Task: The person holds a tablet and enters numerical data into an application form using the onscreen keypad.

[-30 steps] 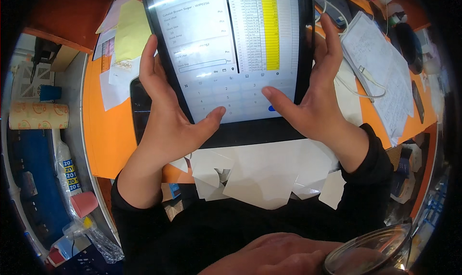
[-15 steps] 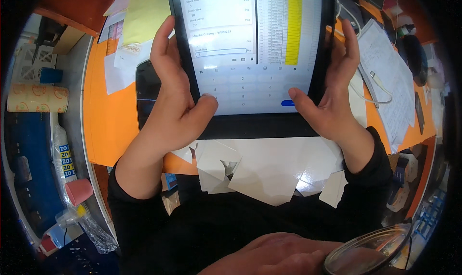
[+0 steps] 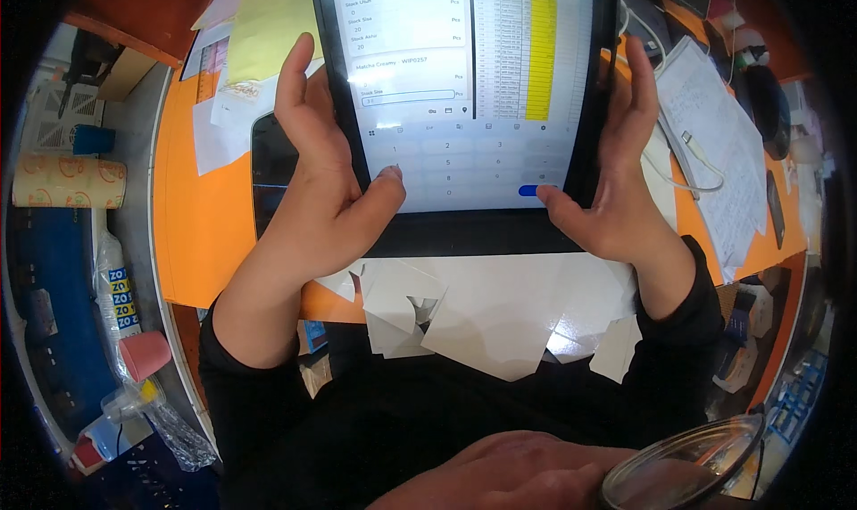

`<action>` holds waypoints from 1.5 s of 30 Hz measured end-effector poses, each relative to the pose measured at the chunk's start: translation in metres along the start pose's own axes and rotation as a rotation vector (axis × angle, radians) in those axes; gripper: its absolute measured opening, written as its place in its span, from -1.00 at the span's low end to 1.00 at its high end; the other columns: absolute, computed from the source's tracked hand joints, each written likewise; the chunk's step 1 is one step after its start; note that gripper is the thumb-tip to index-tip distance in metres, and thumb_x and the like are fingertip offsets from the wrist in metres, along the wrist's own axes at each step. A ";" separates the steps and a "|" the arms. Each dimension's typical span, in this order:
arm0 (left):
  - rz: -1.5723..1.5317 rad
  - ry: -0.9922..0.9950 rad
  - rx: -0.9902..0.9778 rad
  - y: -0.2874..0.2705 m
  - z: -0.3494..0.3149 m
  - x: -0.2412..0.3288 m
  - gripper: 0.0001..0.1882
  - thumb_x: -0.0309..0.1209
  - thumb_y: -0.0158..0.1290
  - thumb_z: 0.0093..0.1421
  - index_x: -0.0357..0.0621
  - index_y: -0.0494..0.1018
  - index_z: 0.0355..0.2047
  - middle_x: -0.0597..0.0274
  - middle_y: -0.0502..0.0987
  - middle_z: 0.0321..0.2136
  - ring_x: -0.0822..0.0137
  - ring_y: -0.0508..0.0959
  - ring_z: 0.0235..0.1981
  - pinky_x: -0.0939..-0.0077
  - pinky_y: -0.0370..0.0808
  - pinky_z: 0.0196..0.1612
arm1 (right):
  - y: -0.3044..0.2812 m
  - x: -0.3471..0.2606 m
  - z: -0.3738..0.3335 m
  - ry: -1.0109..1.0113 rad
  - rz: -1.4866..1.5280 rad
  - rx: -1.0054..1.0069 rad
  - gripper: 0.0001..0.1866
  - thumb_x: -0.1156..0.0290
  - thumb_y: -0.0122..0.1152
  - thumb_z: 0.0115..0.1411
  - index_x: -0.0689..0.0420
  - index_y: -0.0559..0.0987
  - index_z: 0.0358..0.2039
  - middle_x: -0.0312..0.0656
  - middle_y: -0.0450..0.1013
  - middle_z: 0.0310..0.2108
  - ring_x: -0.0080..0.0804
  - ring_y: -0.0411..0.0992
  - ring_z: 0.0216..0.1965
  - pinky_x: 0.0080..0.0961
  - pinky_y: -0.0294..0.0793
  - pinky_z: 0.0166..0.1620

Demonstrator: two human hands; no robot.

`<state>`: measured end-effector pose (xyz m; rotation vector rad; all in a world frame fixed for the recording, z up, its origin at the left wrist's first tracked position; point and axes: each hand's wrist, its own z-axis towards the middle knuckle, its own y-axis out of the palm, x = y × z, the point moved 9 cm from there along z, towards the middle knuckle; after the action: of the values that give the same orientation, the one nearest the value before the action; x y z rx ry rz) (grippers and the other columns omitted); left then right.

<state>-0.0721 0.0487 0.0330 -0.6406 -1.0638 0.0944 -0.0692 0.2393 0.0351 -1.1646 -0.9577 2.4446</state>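
Observation:
A black-framed tablet [image 3: 446,233] is held up between my two hands, its lit screen facing me. The screen is split between a form and a table with a yellow column, above an on-screen number pad. My left hand [image 3: 326,188] grips the left edge, thumb over the lower left keys. At the right edge is my right hand [image 3: 616,188], its thumb at the blue key in the pad's lower right corner. Behind the tablet, most of the fingers are hidden; one index finger shows raised along each side.
Cut white cards [image 3: 509,313] lie under the tablet at the desk's near edge. On the orange desktop [image 3: 205,251], a dark flat device [image 3: 272,171] sits left, with yellow paper [image 3: 268,28] beyond. Written sheets [image 3: 714,171] and a white cable [image 3: 705,157] lie right. A pink cup [image 3: 145,356] stands far left.
My right thumb has moved down to the blue key, and my left thumb has shifted slightly up. The entry in the outlined field has changed. Both hands still hold the tablet.

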 end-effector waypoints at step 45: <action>-0.033 0.015 0.125 0.001 0.001 0.000 0.08 -0.59 0.11 0.11 0.08 -0.56 0.26 -0.26 0.09 0.07 0.03 0.26 0.20 0.11 0.30 0.20 | 0.007 0.003 -0.003 0.073 -0.064 -0.076 0.38 0.57 0.32 -0.25 -0.02 -0.59 0.29 0.09 -0.59 0.36 0.11 -0.52 0.41 -0.01 -0.25 0.39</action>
<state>-0.0722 0.0504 0.0329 -0.5096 -1.0455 0.1265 -0.0685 0.2373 0.0275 -1.2199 -1.0573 2.3182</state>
